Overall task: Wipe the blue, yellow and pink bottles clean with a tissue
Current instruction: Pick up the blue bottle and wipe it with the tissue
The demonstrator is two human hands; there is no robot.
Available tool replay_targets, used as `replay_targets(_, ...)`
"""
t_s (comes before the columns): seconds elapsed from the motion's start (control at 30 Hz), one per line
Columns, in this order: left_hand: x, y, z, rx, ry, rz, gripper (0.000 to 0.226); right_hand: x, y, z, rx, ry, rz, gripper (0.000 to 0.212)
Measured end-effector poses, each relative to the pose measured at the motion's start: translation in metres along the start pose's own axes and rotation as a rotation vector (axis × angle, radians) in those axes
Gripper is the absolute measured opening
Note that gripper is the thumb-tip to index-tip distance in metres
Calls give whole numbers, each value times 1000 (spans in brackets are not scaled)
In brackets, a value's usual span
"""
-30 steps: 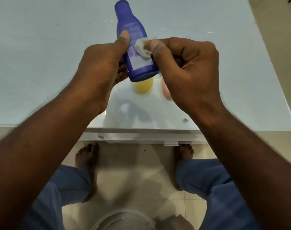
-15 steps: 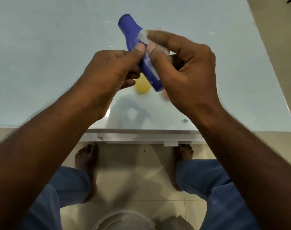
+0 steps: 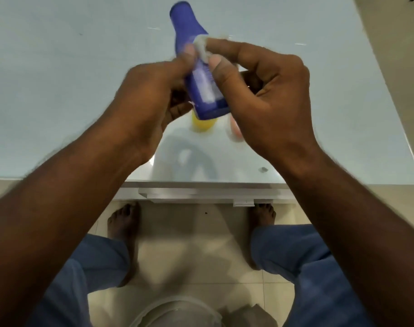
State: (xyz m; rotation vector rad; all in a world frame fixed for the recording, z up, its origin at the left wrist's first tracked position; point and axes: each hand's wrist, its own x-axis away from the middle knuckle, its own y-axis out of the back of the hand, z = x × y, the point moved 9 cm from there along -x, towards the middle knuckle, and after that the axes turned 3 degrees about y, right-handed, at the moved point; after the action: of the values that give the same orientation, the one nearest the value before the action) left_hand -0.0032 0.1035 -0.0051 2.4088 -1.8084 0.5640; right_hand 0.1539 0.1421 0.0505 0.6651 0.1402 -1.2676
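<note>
Blue bottle swung back upright mid-wipe

The left hand gripped the blue bottle, cap now toward 12 o'clock instead of 11, while the right hand pinched the tissue against its shoulder; yellow bottle and pink bottle waited at 6 o'clock on the table, seemingly unwiped.

Left hand curled in a grip, right hand fingers pinching.
</note>
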Motion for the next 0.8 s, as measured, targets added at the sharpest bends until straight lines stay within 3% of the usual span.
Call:
replay_targets(0.07,-1,8,-5,98,-12,-69,26,3,-5,1,-17,-10,10,30)
replay_targets(0.13,-2,13,-9,-98,-68,-106,28,5,-6,-1,-4,-26,12,33)
replay_targets(0.23,-1,2,-7,-355,-126,-17,28,2,1,-3,9,-27,-3,34)
replay_targets(0.43,0,12,-10,-5,-71,-106,19,3,-2,0,-35,-19,-1,27)
replay_targets(0.5,-1,14,-10,-79,-78,-120,21,5,-3,-1,-33,-24,-1,27)
replay_targets(0.63,2,-8,1,-329,-93,64,33,1,5,-5,26,-30,-31,33)
replay_targets(0.7,2,-11,2,-300,-96,74,33,0,6,-3,25,-20,-37,34)
replay_targets(0.8,1,2,-3,-70,-55,-30,23,0,3,-2,-12,-18,-18,30)
